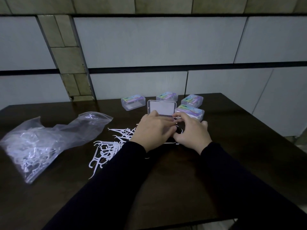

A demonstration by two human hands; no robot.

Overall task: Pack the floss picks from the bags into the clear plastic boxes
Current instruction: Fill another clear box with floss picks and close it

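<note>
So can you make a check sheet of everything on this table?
Surface: dark table, bare at right.
Job's things: open clear box, lid up; four closed labelled boxes behind and beside it; loose floss picks; plastic bag with picks at left.
Clutter: nothing seen.
Hands: left hand and right hand together at the open box; grip hidden.
Cables: nothing seen.
Surroundings: tiled wall.

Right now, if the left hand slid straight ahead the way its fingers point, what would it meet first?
Most likely the raised lid of the open clear box: the left hand points at it, fingertips near its lower edge, though depth is unclear.
</note>
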